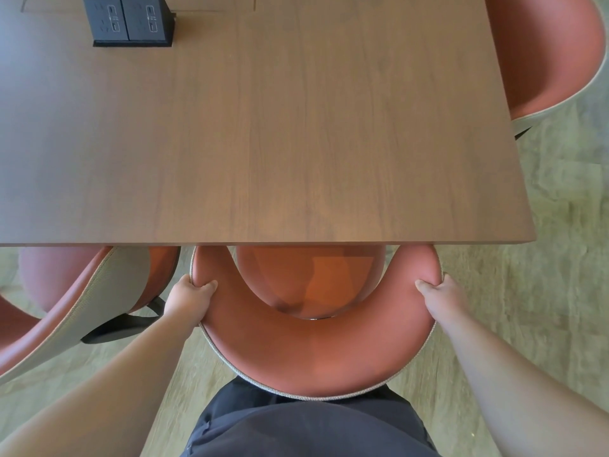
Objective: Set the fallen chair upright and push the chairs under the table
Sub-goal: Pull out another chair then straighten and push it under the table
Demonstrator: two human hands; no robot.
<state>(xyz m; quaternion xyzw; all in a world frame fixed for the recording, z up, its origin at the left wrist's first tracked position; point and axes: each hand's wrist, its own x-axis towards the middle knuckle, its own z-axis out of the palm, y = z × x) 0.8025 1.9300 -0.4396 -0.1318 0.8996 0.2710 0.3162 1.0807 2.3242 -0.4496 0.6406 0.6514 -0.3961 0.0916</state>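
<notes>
My left hand (191,296) is clamped on the left end of the curved backrest of the chair (316,351) in front of me, fingers curled over the top edge. My right hand (440,298) grips the right end the same way, so both hands are closed on the one chair, level with each other and about equally near it. The chair sits in the lower middle of the frame, upright, its seat already partly hidden under the near edge of the table (263,143). The backrest's curve opens straight away from me toward the table, so I judge the push should go forward, up the frame, with equal pressure from both hands to keep it square.

To the lower left a second chair (82,305) stands at an angle, close beside my left hand, only partly under the table; it probably needs pushing in next. A third chair (543,54) shows at the upper right, at the table's far side.

The only container-like thing is the black power socket box (130,21) at the upper left of the tabletop; nothing is plugged into it that I can see.
</notes>
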